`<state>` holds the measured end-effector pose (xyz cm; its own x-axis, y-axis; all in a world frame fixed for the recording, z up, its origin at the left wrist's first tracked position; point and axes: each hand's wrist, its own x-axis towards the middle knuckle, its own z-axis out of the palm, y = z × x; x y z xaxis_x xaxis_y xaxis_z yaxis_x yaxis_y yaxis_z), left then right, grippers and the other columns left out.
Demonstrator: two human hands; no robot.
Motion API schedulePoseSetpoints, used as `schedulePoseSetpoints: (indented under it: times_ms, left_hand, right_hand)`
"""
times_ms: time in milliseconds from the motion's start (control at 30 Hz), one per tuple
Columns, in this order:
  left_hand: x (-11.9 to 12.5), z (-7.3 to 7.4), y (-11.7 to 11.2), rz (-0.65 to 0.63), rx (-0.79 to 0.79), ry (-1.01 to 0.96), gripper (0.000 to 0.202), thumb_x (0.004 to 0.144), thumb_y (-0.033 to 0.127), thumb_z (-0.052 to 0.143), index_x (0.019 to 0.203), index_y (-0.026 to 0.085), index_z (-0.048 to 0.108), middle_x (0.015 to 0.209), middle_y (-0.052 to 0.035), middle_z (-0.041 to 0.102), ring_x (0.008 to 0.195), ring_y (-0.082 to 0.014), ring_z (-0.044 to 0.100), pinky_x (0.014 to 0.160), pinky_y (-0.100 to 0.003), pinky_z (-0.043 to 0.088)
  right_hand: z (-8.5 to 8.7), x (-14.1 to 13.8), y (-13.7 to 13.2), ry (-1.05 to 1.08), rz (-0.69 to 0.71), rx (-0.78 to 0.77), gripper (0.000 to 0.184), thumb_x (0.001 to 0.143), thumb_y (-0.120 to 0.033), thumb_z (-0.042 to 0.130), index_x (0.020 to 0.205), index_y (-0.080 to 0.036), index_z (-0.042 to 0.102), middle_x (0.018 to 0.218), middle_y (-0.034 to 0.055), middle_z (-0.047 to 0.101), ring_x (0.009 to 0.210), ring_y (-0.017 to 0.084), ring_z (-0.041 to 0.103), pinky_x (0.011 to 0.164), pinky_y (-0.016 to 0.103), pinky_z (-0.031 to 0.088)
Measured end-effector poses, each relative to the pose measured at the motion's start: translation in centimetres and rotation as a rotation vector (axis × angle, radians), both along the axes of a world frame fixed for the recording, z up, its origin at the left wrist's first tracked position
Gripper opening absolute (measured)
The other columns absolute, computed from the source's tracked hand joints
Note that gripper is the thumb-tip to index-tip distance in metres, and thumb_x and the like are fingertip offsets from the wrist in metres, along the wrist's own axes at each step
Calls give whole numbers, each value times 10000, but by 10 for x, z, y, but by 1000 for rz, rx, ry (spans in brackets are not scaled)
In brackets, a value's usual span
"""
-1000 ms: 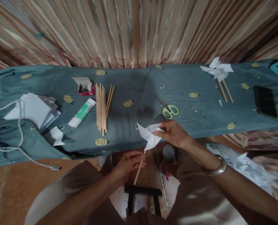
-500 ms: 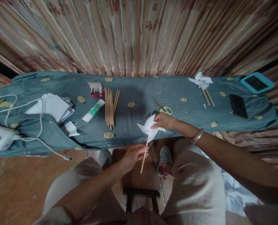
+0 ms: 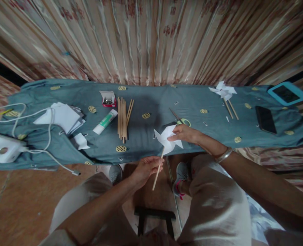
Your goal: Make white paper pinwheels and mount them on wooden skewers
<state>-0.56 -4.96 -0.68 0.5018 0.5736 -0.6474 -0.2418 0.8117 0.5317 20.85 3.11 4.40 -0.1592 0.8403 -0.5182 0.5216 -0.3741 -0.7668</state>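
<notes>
My left hand is closed around a thin wooden stick, held at the near edge of the table. A white paper pinwheel sits at the stick's top end. My right hand pinches the pinwheel at its centre, just in front of green-handled scissors. A bundle of wooden sticks lies to the left on the blue cloth.
A glue tube, a small red box of pins and a stack of white paper lie left. A white charger with cable is far left. Finished pinwheels, a dark phone and a tablet lie right. A black stool stands below.
The camera view pulled back and shifted. Both hands kept their hold; the pinwheel and stick rose slightly toward the table edge, with the right hand staying on the pinwheel's centre.
</notes>
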Motion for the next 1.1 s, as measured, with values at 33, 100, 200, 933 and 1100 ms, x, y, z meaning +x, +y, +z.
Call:
schedulePoseSetpoints:
  times_ms: [33, 100, 200, 933, 1100]
  left_hand:
    - [0, 2, 2, 6, 11, -4, 415, 447, 384, 902, 715, 120, 728, 755, -37, 683, 618, -89, 592, 680, -242, 468]
    - [0, 5, 7, 9, 27, -3, 415, 450, 391, 901, 709, 117, 725, 724, -27, 671, 590, -79, 577, 654, -232, 460]
    - [2, 9, 14, 20, 56, 3, 421, 468, 407, 893, 721, 115, 726, 679, -11, 652, 557, -65, 554, 610, -213, 440]
    - [33, 26, 51, 117, 135, 60, 451, 460, 415, 900, 754, 116, 733, 654, -2, 659, 540, -61, 576, 570, -185, 471]
    - [32, 27, 49, 106, 149, 74, 447, 451, 423, 901, 730, 119, 730, 656, -4, 660, 545, -65, 576, 567, -186, 471]
  right_hand:
    - [3, 0, -1, 50, -29, -18, 331, 478, -456, 823, 583, -173, 688, 561, -19, 646, 532, 124, 571, 520, 233, 448]
    - [8, 0, -5, 187, -118, -55, 321, 488, -427, 842, 656, -185, 713, 639, -13, 695, 607, 136, 626, 599, 235, 492]
    - [10, -1, -9, 359, -259, -50, 320, 538, -412, 846, 733, -188, 729, 698, -2, 728, 654, 131, 657, 630, 216, 508]
    - [1, 2, -24, 659, -663, 110, 320, 525, -408, 855, 722, -213, 696, 672, -10, 721, 571, 128, 642, 570, 232, 536]
    - [-1, -1, -28, 654, -676, 96, 307, 468, -354, 888, 588, -208, 646, 580, -34, 681, 512, 114, 600, 521, 221, 496]
